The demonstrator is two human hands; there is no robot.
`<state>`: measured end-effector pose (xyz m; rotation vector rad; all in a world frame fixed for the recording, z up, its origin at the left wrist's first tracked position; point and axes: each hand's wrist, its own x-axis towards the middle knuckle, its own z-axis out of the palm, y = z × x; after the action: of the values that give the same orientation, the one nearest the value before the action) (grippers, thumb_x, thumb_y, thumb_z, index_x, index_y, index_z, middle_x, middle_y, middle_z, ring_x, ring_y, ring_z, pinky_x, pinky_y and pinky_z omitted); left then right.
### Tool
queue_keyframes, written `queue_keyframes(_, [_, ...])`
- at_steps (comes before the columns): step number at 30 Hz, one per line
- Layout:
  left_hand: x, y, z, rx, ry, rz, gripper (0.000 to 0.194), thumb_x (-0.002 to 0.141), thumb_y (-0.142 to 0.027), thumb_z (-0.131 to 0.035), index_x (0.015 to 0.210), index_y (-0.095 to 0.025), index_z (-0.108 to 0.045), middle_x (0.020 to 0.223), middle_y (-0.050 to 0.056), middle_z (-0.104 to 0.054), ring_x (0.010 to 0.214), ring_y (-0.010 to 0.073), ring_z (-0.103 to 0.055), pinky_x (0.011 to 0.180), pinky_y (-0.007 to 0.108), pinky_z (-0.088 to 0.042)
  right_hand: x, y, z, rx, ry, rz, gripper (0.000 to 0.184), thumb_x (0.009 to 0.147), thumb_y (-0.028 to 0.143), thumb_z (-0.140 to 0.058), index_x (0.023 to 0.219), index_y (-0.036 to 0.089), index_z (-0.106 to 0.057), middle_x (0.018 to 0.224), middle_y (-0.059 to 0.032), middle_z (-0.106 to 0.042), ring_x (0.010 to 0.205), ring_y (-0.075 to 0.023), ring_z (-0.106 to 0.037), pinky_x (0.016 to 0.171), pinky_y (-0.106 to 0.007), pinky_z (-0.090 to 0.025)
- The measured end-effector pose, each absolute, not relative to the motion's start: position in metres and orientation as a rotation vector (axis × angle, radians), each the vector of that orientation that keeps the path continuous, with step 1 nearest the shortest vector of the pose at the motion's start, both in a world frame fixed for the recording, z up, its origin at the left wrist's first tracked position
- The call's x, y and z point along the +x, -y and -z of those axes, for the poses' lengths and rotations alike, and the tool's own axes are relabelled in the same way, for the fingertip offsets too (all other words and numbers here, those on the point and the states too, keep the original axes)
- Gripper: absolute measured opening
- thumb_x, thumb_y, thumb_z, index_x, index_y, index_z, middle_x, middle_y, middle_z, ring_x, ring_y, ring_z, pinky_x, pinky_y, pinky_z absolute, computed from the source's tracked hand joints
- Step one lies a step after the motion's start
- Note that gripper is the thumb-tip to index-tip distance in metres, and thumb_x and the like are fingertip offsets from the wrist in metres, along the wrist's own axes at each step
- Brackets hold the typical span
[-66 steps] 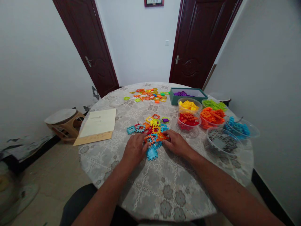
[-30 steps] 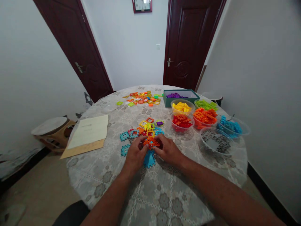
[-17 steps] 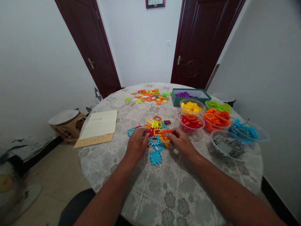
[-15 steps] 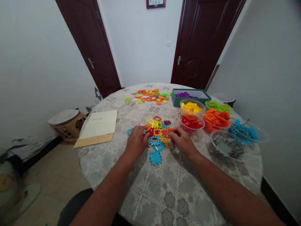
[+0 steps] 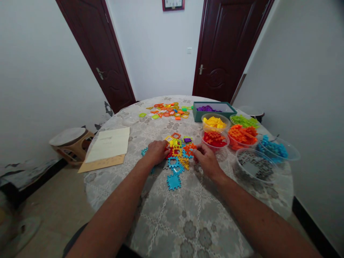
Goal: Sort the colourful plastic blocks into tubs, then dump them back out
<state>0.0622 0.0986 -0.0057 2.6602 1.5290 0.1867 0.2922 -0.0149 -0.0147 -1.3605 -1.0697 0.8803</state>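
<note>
Got paper (image 5: 115,138) at 9 o'clock, right on the tablecloth's (image 5: 166,215) left edge. Got the left hand (image 5: 156,152) at the pile's (image 5: 176,154) 9 o'clock side with curled fingers, can't tell about a grip. Loads of tablecloth at 6. Pinching an orange piece (image 5: 189,147) at 2 with the right hand (image 5: 206,157), close to the red tub (image 5: 226,143).
</note>
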Motion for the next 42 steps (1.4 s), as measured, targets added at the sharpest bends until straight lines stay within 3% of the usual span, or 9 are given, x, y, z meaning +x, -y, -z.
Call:
queue_keyframes(5, [0.058,-0.091,0.002,2.635,-1.546,-0.306,0.027,0.096,-0.027,-0.061,0.119,-0.021,-0.073,0.104,0.014,-0.077,0.105,0.0298,-0.069,0.096,0.040,-0.047,0.293,0.015,0.016,-1.336,1.089,-0.885,0.024,0.081,0.043,-0.070,0.089,0.021,-0.063,0.069,0.0028,-0.063,0.057,-0.0142,-0.055,0.053,-0.027,-0.044])
queue_keyframes(9, [0.052,-0.079,-0.005,2.538,-1.622,-0.537,0.037,0.101,-0.030,-0.052,0.134,-0.018,-0.064,0.114,0.014,-0.075,0.108,0.0271,-0.068,0.097,0.039,-0.049,0.293,0.013,0.022,-1.323,1.086,-0.893,0.024,0.084,0.043,-0.072,0.091,0.021,-0.065,0.069,0.0026,-0.063,0.060,-0.0142,-0.057,0.055,-0.026,-0.044])
queue_keyframes(13, [0.058,-0.052,-0.013,1.955,-1.475,-0.981,0.037,0.100,-0.038,-0.050,0.130,-0.021,-0.066,0.104,0.008,-0.074,0.087,0.0219,-0.070,0.082,0.035,-0.056,0.288,0.014,0.027,-1.164,0.990,-1.110,0.026,0.082,0.045,-0.077,0.090,0.023,-0.065,0.068,0.0039,-0.062,0.059,-0.0124,-0.056,0.055,-0.024,-0.046])
queue_keyframes(16, [0.073,-0.030,-0.011,1.402,-1.206,-1.018,0.038,0.094,-0.038,-0.055,0.126,-0.021,-0.068,0.107,0.007,-0.073,0.074,0.0183,-0.068,0.065,0.032,-0.059,0.280,0.017,0.027,-1.016,0.858,-1.353,0.032,0.078,0.046,-0.082,0.091,0.023,-0.064,0.071,0.0040,-0.064,0.057,-0.0115,-0.057,0.054,-0.023,-0.046])
queue_keyframes(24, [0.093,-0.009,0.017,0.971,-0.870,-0.984,0.052,0.077,-0.017,-0.067,0.129,-0.020,-0.070,0.130,0.012,-0.071,0.107,0.0216,-0.073,0.082,0.029,-0.062,0.265,0.020,0.033,-1.168,0.894,-1.372,0.036,0.074,0.046,-0.084,0.090,0.020,-0.064,0.072,0.0016,-0.066,0.059,-0.0130,-0.061,0.052,-0.024,-0.050])
queue_keyframes(29, [0.088,-0.009,0.019,1.259,-0.908,-0.878,0.053,0.081,-0.028,-0.074,0.133,-0.023,-0.069,0.134,0.013,-0.070,0.115,0.0271,-0.072,0.093,0.039,-0.064,0.264,0.017,0.038,-1.222,1.000,-1.282,0.031,0.080,0.044,-0.078,0.094,0.020,-0.064,0.074,0.0014,-0.067,0.058,-0.0132,-0.061,0.053,-0.024,-0.050])
queue_keyframes(34, [0.088,-0.012,0.018,1.438,-0.960,-0.882,0.057,0.083,-0.039,-0.072,0.137,-0.024,-0.066,0.144,0.013,-0.065,0.115,0.0298,-0.073,0.091,0.044,-0.066,0.267,0.017,0.031,-1.197,1.035,-1.256,0.044,0.080,0.038,-0.077,0.120,0.026,-0.062,0.082,0.0036,-0.069,0.058,-0.0124,-0.060,0.050,-0.023,-0.046])
queue_keyframes(38, [0.087,-0.012,0.017,1.447,-0.920,-0.866,0.062,0.083,-0.044,-0.073,0.141,-0.024,-0.062,0.150,0.013,-0.061,0.121,0.0293,-0.071,0.090,0.040,-0.066,0.268,0.019,0.020,-1.230,1.197,-1.166,0.025,0.079,0.035,-0.077,0.098,0.023,-0.067,0.086,0.0005,-0.071,0.070,-0.0147,-0.063,0.060,-0.025,-0.048])
queue_keyframes(42, [0.085,-0.010,0.013,1.446,-0.900,-0.883,0.066,0.082,-0.050,-0.076,0.142,-0.025,-0.060,0.150,0.015,-0.060,0.116,0.0299,-0.072,0.083,0.041,-0.068,0.278,0.024,-0.005,-1.242,1.275,-1.062,0.021,0.079,0.033,-0.076,0.095,0.023,-0.067,0.089,0.0004,-0.072,0.079,-0.0174,-0.065,0.071,-0.029,-0.051])
